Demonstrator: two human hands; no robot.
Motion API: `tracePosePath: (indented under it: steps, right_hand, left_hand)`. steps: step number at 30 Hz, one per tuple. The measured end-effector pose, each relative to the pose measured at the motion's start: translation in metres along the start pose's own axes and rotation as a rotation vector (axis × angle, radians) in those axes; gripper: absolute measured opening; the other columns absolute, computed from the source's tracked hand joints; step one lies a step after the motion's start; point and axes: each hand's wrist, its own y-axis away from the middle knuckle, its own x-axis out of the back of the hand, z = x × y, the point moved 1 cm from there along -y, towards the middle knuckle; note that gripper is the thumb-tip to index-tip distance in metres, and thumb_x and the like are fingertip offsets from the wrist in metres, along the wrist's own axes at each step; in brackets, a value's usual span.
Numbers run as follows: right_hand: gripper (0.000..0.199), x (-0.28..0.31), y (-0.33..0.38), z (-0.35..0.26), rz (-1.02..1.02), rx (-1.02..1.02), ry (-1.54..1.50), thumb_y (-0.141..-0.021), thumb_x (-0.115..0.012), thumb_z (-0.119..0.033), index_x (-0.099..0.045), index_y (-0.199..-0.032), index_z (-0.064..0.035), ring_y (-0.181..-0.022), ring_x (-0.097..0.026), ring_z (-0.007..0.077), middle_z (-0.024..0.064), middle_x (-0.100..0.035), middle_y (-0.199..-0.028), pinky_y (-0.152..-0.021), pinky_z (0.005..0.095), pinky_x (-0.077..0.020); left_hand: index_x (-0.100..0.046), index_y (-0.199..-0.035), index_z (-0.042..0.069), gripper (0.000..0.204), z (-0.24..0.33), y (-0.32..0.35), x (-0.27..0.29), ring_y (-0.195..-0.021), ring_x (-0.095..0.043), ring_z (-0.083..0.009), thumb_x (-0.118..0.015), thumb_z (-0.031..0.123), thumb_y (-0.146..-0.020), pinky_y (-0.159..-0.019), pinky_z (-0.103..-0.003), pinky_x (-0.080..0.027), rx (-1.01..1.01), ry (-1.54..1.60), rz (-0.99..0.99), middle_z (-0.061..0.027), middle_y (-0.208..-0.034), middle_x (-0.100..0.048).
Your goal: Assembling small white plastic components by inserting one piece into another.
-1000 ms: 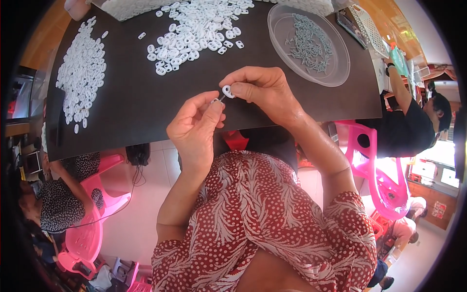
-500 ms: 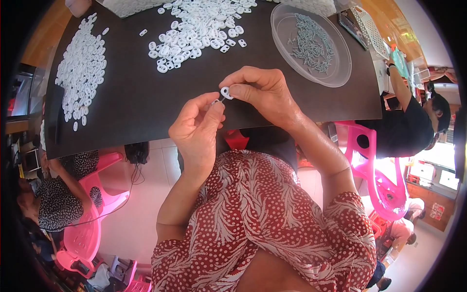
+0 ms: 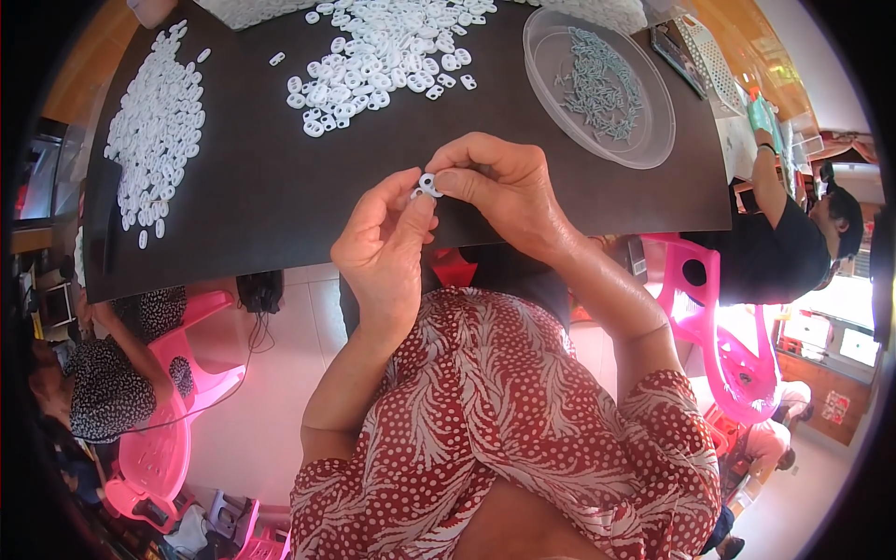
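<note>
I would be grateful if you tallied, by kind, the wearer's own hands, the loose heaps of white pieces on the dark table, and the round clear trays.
Hands: 2 (left hand, right hand)
Loose heaps of white pieces: 2 (left heap, middle heap)
Round clear trays: 1 (tray, holding small greyish pieces)
Total: 5

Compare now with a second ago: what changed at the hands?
Left hand and right hand have drawn slightly together; the white pieces between them have closed up, so the thin rod that showed in the gap is out of sight. Nothing released. White piles and round tray unchanged.
</note>
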Motion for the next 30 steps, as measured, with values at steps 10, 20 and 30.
tracePosePath:
  steps: [10, 20, 30]
  right_hand:
    - [0.006, -0.004, 0.006, -0.005, 0.031, 0.08, 0.142, -0.081, -0.063, -0.003, -0.064, -0.086, -0.0002, -0.076, -0.057, 0.0167, 0.0073, -0.062, -0.079, -0.07, 0.0301, -0.0459]
    - [0.012, -0.003, 0.011, -0.003, 0.068, 0.159, 0.209, -0.077, -0.064, -0.002, -0.064, -0.088, -0.0014, -0.075, -0.055, 0.0216, 0.0086, -0.06, -0.079, -0.065, 0.0331, -0.0454]
    - [0.034, -0.01, 0.018, 0.0, 0.146, 0.428, 0.433, -0.066, -0.07, 0.004, -0.065, -0.099, 0.0008, -0.074, -0.054, 0.0189, 0.0092, -0.063, -0.092, -0.056, 0.028, -0.0448]
  left_hand:
    - [-0.061, -0.115, -0.002, 0.028, -0.003, 0.001, 0.0, -0.07, -0.058, -0.0078, -0.063, 0.004, -0.088, -0.06, -0.019, -0.049, 0.01, 0.093, -0.042, -0.0033, -0.087, -0.061]
    - [-0.061, -0.114, -0.005, 0.026, 0.001, -0.002, -0.003, -0.067, -0.057, -0.0095, -0.061, 0.0, -0.088, -0.059, -0.02, -0.048, 0.063, 0.178, -0.045, -0.0056, -0.085, -0.062]
    - [-0.062, -0.11, -0.008, 0.023, 0.006, -0.003, -0.008, -0.067, -0.057, -0.0114, -0.06, -0.004, -0.087, -0.061, -0.022, -0.048, 0.097, 0.299, 0.016, -0.0097, -0.088, -0.065]
